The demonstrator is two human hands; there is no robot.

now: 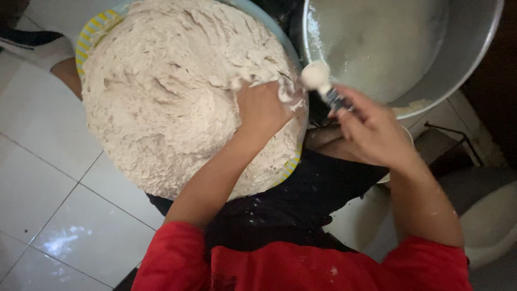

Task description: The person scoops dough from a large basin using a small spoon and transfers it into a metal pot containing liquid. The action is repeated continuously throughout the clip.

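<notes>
While the left hand (264, 110) digs curled fingers into the dough (177, 91) at four o'clock of its basin (94, 27), the right hand (371, 126) clasps a dough-caked scoop (318, 78) tightly, seemingly mid-portioning toward the metal pan (474, 43) at one o'clock.

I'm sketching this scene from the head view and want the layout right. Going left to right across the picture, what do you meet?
White tiled floor → big bowl heaped with pale dough → left hand pressed into the dough → dough-coated spoon → right hand holding it → wide metal basin.
</notes>
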